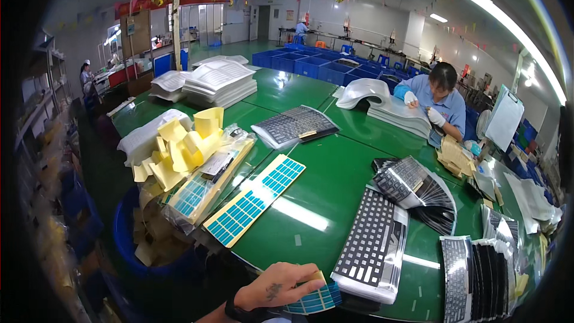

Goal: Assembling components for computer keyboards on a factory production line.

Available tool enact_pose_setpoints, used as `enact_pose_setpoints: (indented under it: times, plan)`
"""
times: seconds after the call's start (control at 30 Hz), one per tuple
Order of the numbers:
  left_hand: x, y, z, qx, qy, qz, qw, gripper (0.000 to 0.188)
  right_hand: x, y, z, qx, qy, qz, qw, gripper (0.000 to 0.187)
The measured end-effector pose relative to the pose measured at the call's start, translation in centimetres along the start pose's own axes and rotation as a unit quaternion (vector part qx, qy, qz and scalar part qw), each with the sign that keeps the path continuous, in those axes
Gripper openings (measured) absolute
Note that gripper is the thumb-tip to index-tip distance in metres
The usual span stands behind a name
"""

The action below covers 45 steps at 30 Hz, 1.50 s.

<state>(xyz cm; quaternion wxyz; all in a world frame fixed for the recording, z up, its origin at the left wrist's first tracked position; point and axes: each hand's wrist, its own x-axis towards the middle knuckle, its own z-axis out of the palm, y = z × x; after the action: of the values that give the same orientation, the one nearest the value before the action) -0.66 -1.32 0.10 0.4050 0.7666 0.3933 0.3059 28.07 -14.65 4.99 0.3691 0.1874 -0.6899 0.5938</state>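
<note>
My left hand (280, 287), with a dark band on its wrist, comes in at the lower edge. Its thumb and fingers are closed on a sheet of blue labels (314, 302), part of which the hand covers. A bit of yellow backing shows by the fingertips. My right hand is out of view. Just right of the held sheet lies a stack of clear film sheets printed with black keyboard layouts (371, 242). Farther off to the left, a yellow-backed strip of blue labels (256, 200) lies flat on the green table (305, 188).
Crumpled yellow backing paper (185, 146) sits on bagged label sheets at left, above a blue bin (128, 233). Fanned keyboard sheets (415, 188) and upright ones (457, 275) stand right. Across the table a person (442, 98) in white gloves works beside stacked sheets (397, 113).
</note>
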Motion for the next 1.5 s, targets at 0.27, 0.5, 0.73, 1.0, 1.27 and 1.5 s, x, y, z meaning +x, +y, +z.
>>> enact_pose_setpoints:
  times: [0.27, 0.5, 0.73, 1.0, 1.27, 1.5]
  plan:
    - [0.7, 3.2, -1.3, 0.075, 0.007, 0.030, 0.997, 0.018, 2.3, -1.7, -2.4, 0.003, -0.124, 0.065, 0.990, 0.038]
    - [3.3, 4.7, -0.2, 0.088, -0.050, 0.055, 0.993, 0.016, 1.1, -0.4, -2.4, -0.023, -0.066, 0.093, 0.993, 0.040]
    - [5.8, 5.2, 1.9, 0.041, -0.163, 0.028, 0.985, 0.022, 0.0, 3.9, -6.7, -0.457, 0.380, 0.209, 0.776, 0.020]
    - [7.3, 4.7, 2.3, -0.048, -0.259, -0.024, 0.964, 0.021, -1.5, 4.6, -7.5, -0.529, 0.280, 0.228, 0.768, 0.026]
    - [8.6, 5.0, 3.2, 0.021, -0.278, -0.015, 0.960, 0.015, -2.5, 4.8, -8.1, -0.661, 0.156, 0.168, 0.715, 0.021]
    - [7.6, 3.9, 2.0, 0.059, -0.162, 0.084, 0.981, 0.011, -6.1, 5.2, -9.2, -0.626, 0.357, 0.244, 0.649, 0.022]
